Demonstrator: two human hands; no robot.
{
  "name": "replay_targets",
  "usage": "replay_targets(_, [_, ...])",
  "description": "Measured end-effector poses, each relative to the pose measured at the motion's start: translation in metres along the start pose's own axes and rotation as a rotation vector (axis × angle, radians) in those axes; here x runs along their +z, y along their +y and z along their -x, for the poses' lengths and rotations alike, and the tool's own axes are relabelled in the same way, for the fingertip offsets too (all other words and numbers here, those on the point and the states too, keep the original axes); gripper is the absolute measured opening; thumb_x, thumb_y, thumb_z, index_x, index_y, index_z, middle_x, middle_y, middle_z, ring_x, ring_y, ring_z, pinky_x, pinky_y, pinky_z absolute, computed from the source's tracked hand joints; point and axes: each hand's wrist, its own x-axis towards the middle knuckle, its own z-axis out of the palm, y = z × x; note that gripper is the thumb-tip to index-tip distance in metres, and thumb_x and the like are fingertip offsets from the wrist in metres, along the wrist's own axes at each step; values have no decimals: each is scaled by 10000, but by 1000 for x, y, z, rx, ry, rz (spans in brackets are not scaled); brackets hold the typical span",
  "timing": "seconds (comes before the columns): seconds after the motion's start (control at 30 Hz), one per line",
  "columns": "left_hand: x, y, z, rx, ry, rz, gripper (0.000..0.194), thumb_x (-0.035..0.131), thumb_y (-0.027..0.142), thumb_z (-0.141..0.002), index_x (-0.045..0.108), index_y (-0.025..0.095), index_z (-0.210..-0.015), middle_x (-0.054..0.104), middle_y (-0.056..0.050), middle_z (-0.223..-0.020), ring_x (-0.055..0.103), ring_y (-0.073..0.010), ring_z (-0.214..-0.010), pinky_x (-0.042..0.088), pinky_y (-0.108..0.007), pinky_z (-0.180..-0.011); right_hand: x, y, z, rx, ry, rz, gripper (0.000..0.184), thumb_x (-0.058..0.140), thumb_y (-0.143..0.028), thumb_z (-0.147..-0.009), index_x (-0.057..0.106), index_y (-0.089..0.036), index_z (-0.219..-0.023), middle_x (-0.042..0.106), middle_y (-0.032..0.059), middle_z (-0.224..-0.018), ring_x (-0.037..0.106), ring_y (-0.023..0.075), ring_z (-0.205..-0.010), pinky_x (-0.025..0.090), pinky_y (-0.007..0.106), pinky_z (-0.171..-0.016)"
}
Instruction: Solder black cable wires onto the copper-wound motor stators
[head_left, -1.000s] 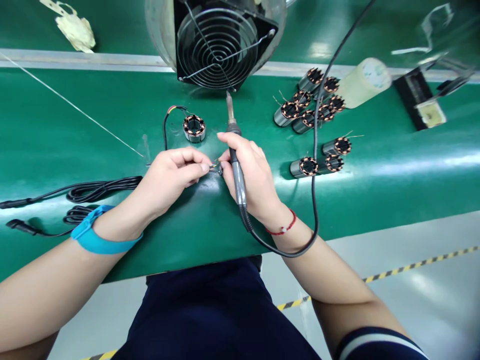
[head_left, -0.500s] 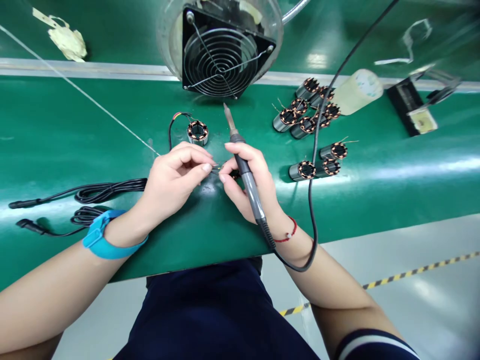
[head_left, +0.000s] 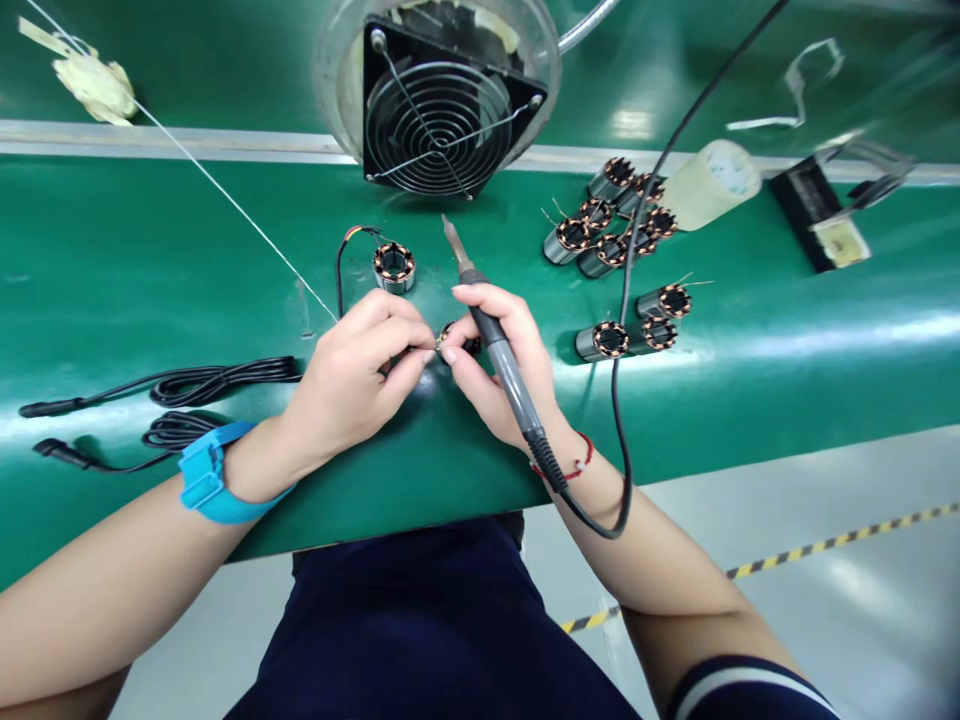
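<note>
A person's left hand and right hand work close together on a green table, just in front of a black square fan. The left fingers pinch what look like thin wires at a small copper-wound metal stator, which the right fingertips steady. The right hand also grasps a grey-and-black soldering iron like a pen. Its long axis slants up from the wrist, with the metal tip pointing at the fan, clear of the stator. This looks like positioning the wires; soldering would call for tilting the tip down. More copper-wound stators stand right of the fan.
</note>
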Motion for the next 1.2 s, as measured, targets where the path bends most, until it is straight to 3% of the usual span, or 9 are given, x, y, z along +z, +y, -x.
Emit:
replay_targets(0.1, [0,0,-1,-31,-49,29,113,559,105,-871,644,164,-824,631,-34,-876,576,-110,-746,481,-239,-643,-6,-3,1,6,16,89,378,561,-176,-901,513,-273,-1264,669,-21,-879,653,178,-927,521,404,-952])
replay_targets(0.23, [0,-1,0,-89,-101,65,118,564,94,-845,641,162,-786,625,-23,-877,547,-85,-692,443,-213,-578,-16,-8,12,14,148,153,356,501,-217,-959,518,-287,-1308,695,6,-917,675,194,-923,543,440,-947])
replay_targets(0.37, [-1,-1,-1,-160,-110,105,115,586,103,-812,644,168,-738,634,-20,-859,558,-95,-709,413,-211,-541,-20,-11,38,4,267,176,328,563,-270,-938,582,-284,-1265,693,28,-953,683,189,-780,594,414,-771])
replay_targets(0.5, [-1,1,-1,-210,-108,132,96,620,103,-781,656,174,-727,633,-13,-853,567,-103,-722,410,-214,-529,-19,-13,64,-42,337,128,318,645,-222,-865,629,-257,-1180,689,19,-865,621,141,-572,549,333,-560])
replay_targets(0.63, [0,0,-1,-188,-89,132,123,624,62,-771,661,173,-733,624,-15,-853,558,-97,-718,408,-214,-515,-18,-17,71,-108,279,72,286,643,-204,-835,632,-214,-1121,691,13,-781,623,133,-523,514,281,-469])
replay_targets(0.77, [0,1,-1,-172,-47,138,123,642,49,-754,660,167,-724,631,-21,-852,550,-96,-700,400,-213,-495,-18,-21,67,-120,258,78,239,623,-209,-837,624,-202,-1076,712,18,-751,676,158,-558,549,282,-494])
replay_targets(1.2, [0,3,-1,-193,-65,125,132,625,74,-782,657,201,-762,639,-15,-891,575,-115,-732,430,-239,-520,-17,-18,69,-119,255,88,253,614,-248,-865,630,-229,-1117,744,35,-804,706,168,-583,588,285,-489])
